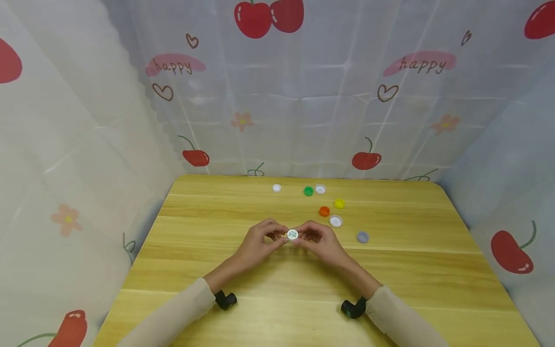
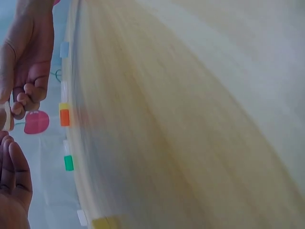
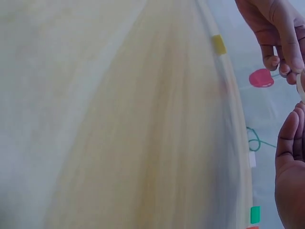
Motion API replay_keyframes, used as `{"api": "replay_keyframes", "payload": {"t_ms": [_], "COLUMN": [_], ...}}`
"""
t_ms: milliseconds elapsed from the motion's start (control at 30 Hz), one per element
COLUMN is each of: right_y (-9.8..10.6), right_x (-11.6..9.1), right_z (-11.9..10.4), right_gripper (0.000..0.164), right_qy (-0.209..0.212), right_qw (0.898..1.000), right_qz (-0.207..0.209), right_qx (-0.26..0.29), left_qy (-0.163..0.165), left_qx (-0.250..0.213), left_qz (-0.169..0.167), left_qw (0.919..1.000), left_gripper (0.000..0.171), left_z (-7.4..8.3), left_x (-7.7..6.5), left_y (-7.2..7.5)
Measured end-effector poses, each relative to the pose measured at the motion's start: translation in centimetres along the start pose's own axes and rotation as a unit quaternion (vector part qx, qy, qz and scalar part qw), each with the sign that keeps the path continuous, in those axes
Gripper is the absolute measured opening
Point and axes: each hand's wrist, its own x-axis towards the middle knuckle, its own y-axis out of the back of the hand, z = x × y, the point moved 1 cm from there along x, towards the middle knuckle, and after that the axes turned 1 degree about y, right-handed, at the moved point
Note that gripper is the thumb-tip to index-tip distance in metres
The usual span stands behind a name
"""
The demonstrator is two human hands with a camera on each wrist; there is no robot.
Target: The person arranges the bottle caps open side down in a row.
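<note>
Both hands meet over the middle of the table, pinching a small white bottle cap (image 1: 292, 234) with a teal print on its face. My left hand (image 1: 260, 243) grips its left edge between thumb and fingers. On the opposite edge, my right hand (image 1: 322, 242) holds it the same way. Each wrist view catches the cap only at its border, edge-on between the fingertips. A yellow cap (image 2: 105, 223) lies on the table, mostly hidden behind the left fingers in the head view.
Several caps lie beyond the hands on the wooden table (image 1: 195, 231): white (image 1: 276, 188), green (image 1: 308, 191), another white (image 1: 320, 189), yellow (image 1: 339, 204), orange (image 1: 324, 211), a larger white (image 1: 336, 221) and grey (image 1: 363, 237). A cherry-print curtain (image 1: 295, 111) surrounds the table.
</note>
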Motion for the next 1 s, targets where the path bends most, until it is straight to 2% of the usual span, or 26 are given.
{"api": "replay_keyframes", "payload": {"t_ms": [100,267,400,533,833,1000], "right_y": [-0.6,-1.9,-2.9,-3.9,-6.1,-6.8], "right_x": [0.4,1.5,2.4,3.1,4.0,4.5], "right_z": [0.1,0.3,0.2,-0.1,-0.3,-0.2], "right_gripper": [0.022,0.021,0.02,0.02,0.02,0.018], "right_qy": [-0.007,-0.022,-0.036,-0.042,-0.034,-0.02], "right_qw": [1.0,0.998,0.994,0.99,0.97,0.957], "right_qz": [-0.012,-0.047,-0.081,-0.103,-0.144,-0.149], "right_qx": [-0.001,-0.041,-0.063,-0.086,-0.195,-0.248], "left_qy": [0.0,0.012,0.03,0.043,0.049,0.056], "left_qx": [0.014,0.063,0.12,0.15,0.165,0.178], "left_qz": [-0.007,-0.013,-0.025,-0.039,-0.07,-0.075], "left_qw": [0.9999,0.9978,0.992,0.987,0.9826,0.9796], "left_gripper": [0.02,0.019,0.017,0.017,0.018,0.016], "left_z": [-0.3,-1.3,-1.8,-2.2,-3.9,-4.4], "left_x": [-0.5,-1.6,-2.2,-2.5,-3.1,-3.0], "left_y": [0.6,1.8,2.8,3.6,4.5,4.6]}}
